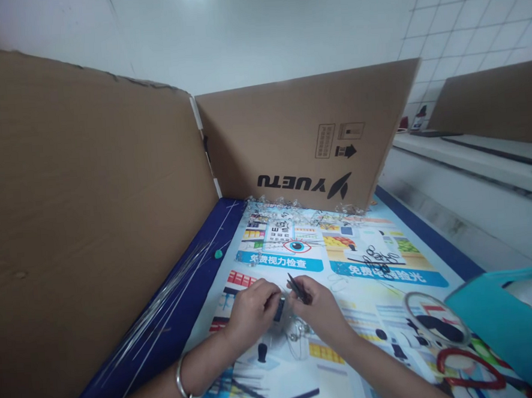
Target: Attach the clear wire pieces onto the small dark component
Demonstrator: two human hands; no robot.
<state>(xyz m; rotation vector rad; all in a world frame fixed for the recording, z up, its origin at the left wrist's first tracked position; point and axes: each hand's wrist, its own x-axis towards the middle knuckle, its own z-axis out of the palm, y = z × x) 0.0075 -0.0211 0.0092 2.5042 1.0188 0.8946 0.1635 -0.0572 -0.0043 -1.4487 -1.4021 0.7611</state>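
Observation:
My left hand (256, 307) is closed in a pinch above the printed sheet (365, 343), and whatever lies between its fingertips is too small to make out. Close beside it on the right, my right hand (316, 309) grips a slim dark pointed tool (296, 286), its tip aimed up and to the left. I cannot tell whether it is tweezers or fine pliers. Just below the right hand's fingers, a small cluster of clear, shiny beads and thin wire (296, 329) shows near the sheet.
Thin wires (164, 298) lie along the blue left edge. Clear pieces (288, 203) line the back beneath a cardboard panel (262, 133); another cardboard panel (80, 192) stands left. Black loops (380, 261) lie to the right, with a red ring (471, 383) and turquoise bag (502, 310) nearer me.

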